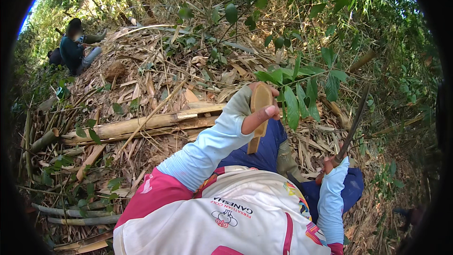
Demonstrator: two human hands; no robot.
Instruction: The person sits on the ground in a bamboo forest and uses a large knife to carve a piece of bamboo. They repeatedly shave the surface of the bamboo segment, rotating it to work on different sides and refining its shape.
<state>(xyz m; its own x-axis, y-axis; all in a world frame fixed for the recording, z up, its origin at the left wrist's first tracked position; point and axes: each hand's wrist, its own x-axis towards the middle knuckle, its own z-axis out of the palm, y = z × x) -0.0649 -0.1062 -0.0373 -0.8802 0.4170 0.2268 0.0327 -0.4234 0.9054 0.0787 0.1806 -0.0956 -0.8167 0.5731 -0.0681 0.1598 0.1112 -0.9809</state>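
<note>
My left hand [253, 122] is raised in front of my lap, its bare thumb and fingers closed round a flat, pale brown piece of wood [260, 98]. The wood has a broad, rounded upper part and narrows to a stem-like lower end. At my right side, my right hand [328, 165] is wrapped round the grip of a machete [357, 123]. The machete's long dark blade slants up and away to the right, apart from the wood. The grip itself is mostly hidden by my fingers.
A leafy green branch [302, 92] hangs just beyond my left hand. Split bamboo [155, 125] lies across the litter-covered slope to the left, with cut poles [78, 213] nearer. Another person [73, 52] sits at the far left. Dense brush [401, 89] stands to the right.
</note>
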